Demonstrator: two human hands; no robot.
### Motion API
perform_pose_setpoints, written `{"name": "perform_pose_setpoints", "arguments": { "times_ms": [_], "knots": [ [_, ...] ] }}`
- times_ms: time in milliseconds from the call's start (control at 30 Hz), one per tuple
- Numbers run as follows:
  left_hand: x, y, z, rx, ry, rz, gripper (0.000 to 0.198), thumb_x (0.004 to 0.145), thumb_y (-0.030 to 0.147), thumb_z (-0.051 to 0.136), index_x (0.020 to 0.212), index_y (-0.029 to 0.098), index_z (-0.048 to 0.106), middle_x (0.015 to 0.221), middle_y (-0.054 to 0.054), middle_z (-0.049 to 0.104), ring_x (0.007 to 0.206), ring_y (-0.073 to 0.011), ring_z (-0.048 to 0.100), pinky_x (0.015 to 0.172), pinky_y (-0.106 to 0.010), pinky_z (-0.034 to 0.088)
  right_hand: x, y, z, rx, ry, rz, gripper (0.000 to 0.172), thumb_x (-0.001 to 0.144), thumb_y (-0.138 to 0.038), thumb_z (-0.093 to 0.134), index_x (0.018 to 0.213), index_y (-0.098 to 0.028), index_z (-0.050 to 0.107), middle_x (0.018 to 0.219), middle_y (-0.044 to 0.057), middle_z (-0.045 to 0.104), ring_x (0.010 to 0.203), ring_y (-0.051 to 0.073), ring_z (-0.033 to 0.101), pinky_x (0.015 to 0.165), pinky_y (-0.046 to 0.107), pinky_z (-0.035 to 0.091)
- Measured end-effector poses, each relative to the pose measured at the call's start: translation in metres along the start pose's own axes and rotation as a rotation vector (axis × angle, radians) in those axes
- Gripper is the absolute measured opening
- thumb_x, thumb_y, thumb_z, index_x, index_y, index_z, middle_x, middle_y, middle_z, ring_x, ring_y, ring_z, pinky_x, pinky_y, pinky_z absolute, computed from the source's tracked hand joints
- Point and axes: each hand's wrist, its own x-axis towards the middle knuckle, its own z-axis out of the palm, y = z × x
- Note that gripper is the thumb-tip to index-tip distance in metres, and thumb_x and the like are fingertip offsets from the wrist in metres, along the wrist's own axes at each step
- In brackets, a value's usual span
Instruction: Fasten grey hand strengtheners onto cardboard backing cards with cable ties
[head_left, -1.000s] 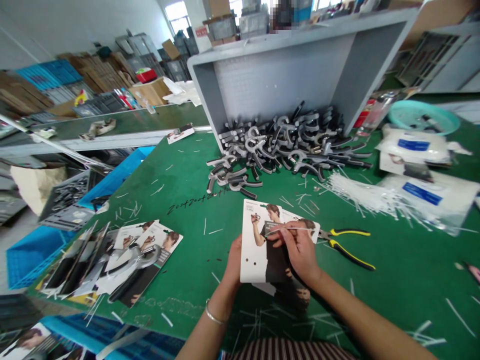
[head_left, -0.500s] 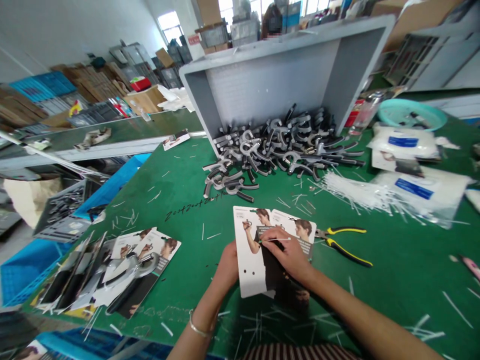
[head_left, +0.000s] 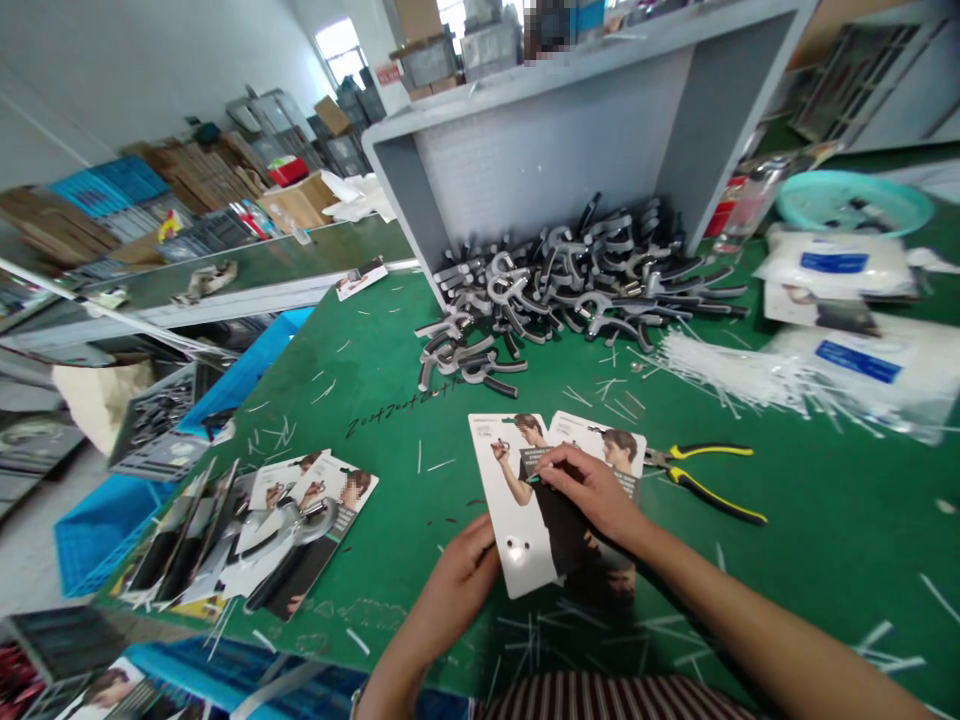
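Note:
A printed cardboard packaging card (head_left: 529,545) with two small holes near its lower left stands tilted in front of me. My left hand (head_left: 469,570) grips its left edge, the fingers hidden behind it. My right hand (head_left: 592,490) lies over the card's dark middle, thumb and forefinger pinched against it. A small pale bit of a cable tie shows at those fingertips; most of it is hidden. Another such card (head_left: 577,435) lies beneath, to the right. Pliers (head_left: 701,480) with yellow and black handles lie open beside it.
Grey and black hand grips (head_left: 555,280) spill from a tipped grey crate (head_left: 555,130). White cable ties (head_left: 720,370) are heaped at right by plastic bags (head_left: 855,365) and a turquoise basin (head_left: 795,200). Carded hand grips (head_left: 277,540) lie at left; loose tie scraps dot the table.
The white cable tie that stuck out across my right fingers is now mostly out of sight. My left hand has shifted slightly down along the card. The view has turned a little.

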Motion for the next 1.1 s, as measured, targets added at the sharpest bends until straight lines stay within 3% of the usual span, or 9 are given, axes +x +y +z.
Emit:
{"name": "perform_pose_setpoints", "arguments": {
  "times_ms": [100,233,433,567,700,833,967,1100],
  "knots": [
    [0.002,-0.004,0.002,0.112,0.098,0.067,0.026,0.089,0.018,0.055,0.104,0.025,0.075,0.114,-0.009,0.069,0.107,-0.0258,0.062,0.097,-0.036,0.046,0.0,0.001,0.0,0.041,0.012,0.021,0.018,0.093,-0.038,0.058,0.095,-0.022,0.066,0.091,0.002,0.067,0.086,0.019,0.062,0.078,0.03,0.046],
    [0.024,-0.01,0.007,0.174,0.24,0.083,0.019,0.081,0.017,0.063,0.093,0.023,0.076,0.106,-0.011,0.066,0.1,-0.0261,0.061,0.092,-0.034,0.047,-0.001,0.001,0.0,0.061,0.013,0.013,0.017,0.093,-0.038,0.058,0.096,-0.023,0.066,0.09,0.002,0.067,0.084,0.019,0.062,0.076,0.03,0.046],
    [0.057,-0.012,0.013,0.087,0.244,-0.006,0.014,0.067,0.005,0.067,0.065,0.019,0.071,0.06,-0.004,0.061,0.061,-0.0188,0.053,0.07,-0.03,0.044,0.0,-0.006,0.001,-0.06,-0.006,-0.134,0.016,0.094,-0.036,0.058,0.095,-0.024,0.069,0.094,0.004,0.068,0.093,0.021,0.062,0.087,0.035,0.045],
    [0.05,-0.015,0.016,0.064,0.257,-0.008,0.011,0.07,0.009,0.065,0.067,0.017,0.07,0.065,-0.003,0.064,0.06,-0.0165,0.052,0.062,-0.026,0.04,-0.002,-0.004,0.0,-0.02,0.022,-0.084,0.019,0.095,-0.037,0.056,0.097,-0.023,0.069,0.095,0.004,0.069,0.092,0.022,0.063,0.083,0.035,0.047],
    [0.04,-0.018,0.016,0.011,0.269,0.045,0.011,0.069,0.01,0.068,0.069,0.019,0.074,0.079,-0.005,0.07,0.074,-0.0202,0.059,0.071,-0.028,0.044,0.0,-0.002,0.001,-0.045,0.04,-0.065,0.018,0.095,-0.037,0.055,0.099,-0.023,0.066,0.093,0.004,0.068,0.086,0.021,0.062,0.077,0.033,0.048],
    [0.04,-0.019,0.015,-0.028,0.3,0.035,0.012,0.068,0.01,0.068,0.069,0.02,0.074,0.081,-0.005,0.07,0.076,-0.0212,0.06,0.074,-0.029,0.046,0.003,-0.006,0.003,-0.15,0.035,-0.158,0.015,0.095,-0.029,0.052,0.102,-0.024,0.064,0.097,0.005,0.067,0.089,0.021,0.062,0.081,0.035,0.048],
    [0.045,-0.022,0.013,0.046,0.345,0.018,0.015,0.069,0.006,0.063,0.068,0.018,0.073,0.071,-0.003,0.065,0.065,-0.0171,0.054,0.066,-0.026,0.043,0.004,-0.008,0.003,-0.249,-0.093,-0.297,0.023,0.098,-0.019,0.043,0.103,-0.025,0.063,0.101,0.006,0.065,0.098,0.022,0.059,0.089,0.039,0.046],
    [0.049,-0.024,0.009,0.152,0.279,-0.027,0.012,0.071,0.007,0.063,0.066,0.016,0.069,0.062,-0.002,0.06,0.057,-0.0146,0.049,0.059,-0.025,0.039,0.001,-0.004,0.003,-0.285,-0.135,-0.348,0.026,0.098,-0.015,0.039,0.107,-0.025,0.062,0.104,0.007,0.062,0.102,0.023,0.057,0.092,0.04,0.045]
  ]
}}
